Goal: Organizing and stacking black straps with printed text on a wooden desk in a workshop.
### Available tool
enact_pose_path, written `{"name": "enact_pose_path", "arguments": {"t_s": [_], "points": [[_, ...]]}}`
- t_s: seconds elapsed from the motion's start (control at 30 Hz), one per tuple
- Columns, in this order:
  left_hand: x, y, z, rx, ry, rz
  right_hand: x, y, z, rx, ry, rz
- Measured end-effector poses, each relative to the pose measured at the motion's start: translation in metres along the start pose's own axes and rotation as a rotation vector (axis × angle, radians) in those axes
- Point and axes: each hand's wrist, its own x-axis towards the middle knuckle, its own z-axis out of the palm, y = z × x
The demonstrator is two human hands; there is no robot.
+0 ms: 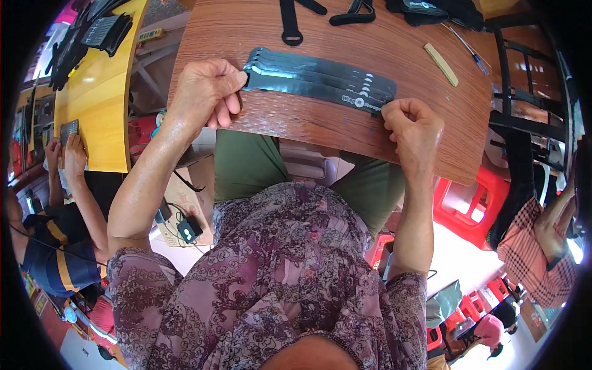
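Note:
Several black hook-and-loop straps [311, 77] lie overlapped in a slightly fanned stack on the wooden table, white print near their right ends. Their rounded ends with holes point left. My left hand [208, 89] pinches the left end of the nearest strap between thumb and forefinger, the other fingers curled below. At the opposite end my right hand [412, 120] closes thumb and fingers on the strap's right tip. The strap stretches nearly straight between both hands, close to the table's near edge. The exact fingertip contact on the right is partly hidden.
Loose black straps [290, 24] and a dark pile [435, 12] sit at the table's far side. A tan strip [441, 64] and a pen [478, 61] lie on the right. Left stands a yellow table [92, 117] with a co-worker's hands [75, 154]; a red stool [468, 213] is right.

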Motion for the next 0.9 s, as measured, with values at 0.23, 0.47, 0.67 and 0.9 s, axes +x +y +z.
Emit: {"name": "enact_pose_path", "arguments": {"t_s": [0.23,0.47,0.67,0.9], "points": [[-0.002,0.003,0.002,0.047,0.026,-0.003,0.002,0.005,0.003,0.008,-0.002,-0.042],[-0.001,0.002,0.003,0.046,0.02,0.011,0.002,0.006,0.001,0.016,-0.007,-0.03],[-0.002,0.005,0.005,0.032,0.038,-0.004,0.006,0.016,0.001,-0.046,0.025,-0.095],[0.0,0.002,0.006,0.092,0.07,0.023,0.005,0.015,0.004,-0.033,0.016,-0.1]]}}
